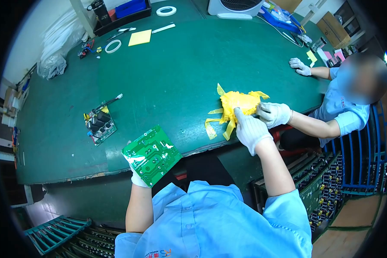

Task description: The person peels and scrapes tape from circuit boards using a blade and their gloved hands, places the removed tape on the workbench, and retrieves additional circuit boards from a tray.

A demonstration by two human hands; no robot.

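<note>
My left hand (139, 179), in a white glove, grips a green circuit board (152, 155) by its lower left edge. The board is tilted, its solder side facing up, just over the table edge. My right hand (250, 129), also gloved, rests against a crumpled bundle of yellow tape (241, 102) with loose strips sticking out. One of its fingers is stretched onto the bundle; the others are partly hidden. Touching the bundle's right side is a co-worker's gloved hand (274, 114), close beside mine. Farther left, a board with black capacitors and a cable (100, 124) lies on the table.
The green table (159, 73) spreads ahead. Tape rolls (166, 11), a yellow pad (139, 38) and a black bin (122, 17) sit at the back. A co-worker (344, 103) sits at the right. Racks of boards (318, 189) stand below, right and left.
</note>
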